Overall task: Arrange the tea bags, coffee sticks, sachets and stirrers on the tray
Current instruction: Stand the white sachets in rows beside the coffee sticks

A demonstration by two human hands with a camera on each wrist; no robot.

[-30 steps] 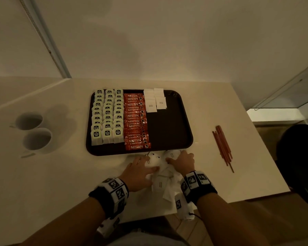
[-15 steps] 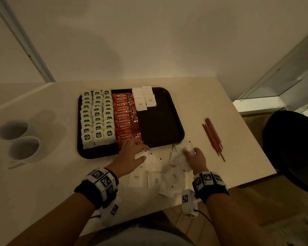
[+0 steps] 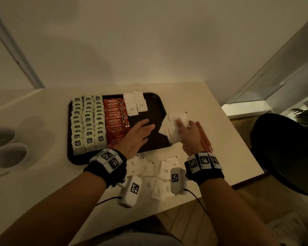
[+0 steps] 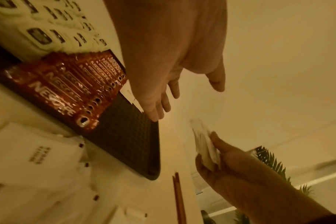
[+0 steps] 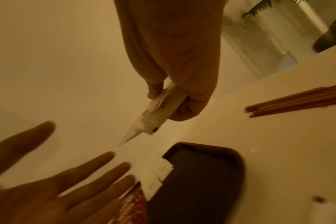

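The right hand (image 3: 188, 134) has lifted from the table (image 3: 43, 183), now pinching a bunch of white sachets (image 3: 172, 126) over the tray (image 3: 156, 103); the left hand (image 3: 137, 137), fingers spread and empty, has moved over the tray's bare part; loose sachets (image 3: 164, 170) remain on the table

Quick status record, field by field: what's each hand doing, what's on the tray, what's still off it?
left hand: open, fingers spread above the bare part of the tray
right hand: grips a bunch of white sachets over the tray's right edge
on tray: tea bags in three columns, coffee sticks in one column, a few placed sachets at the far edge
off tray: loose sachets on the table's near side; stirrers right of the tray
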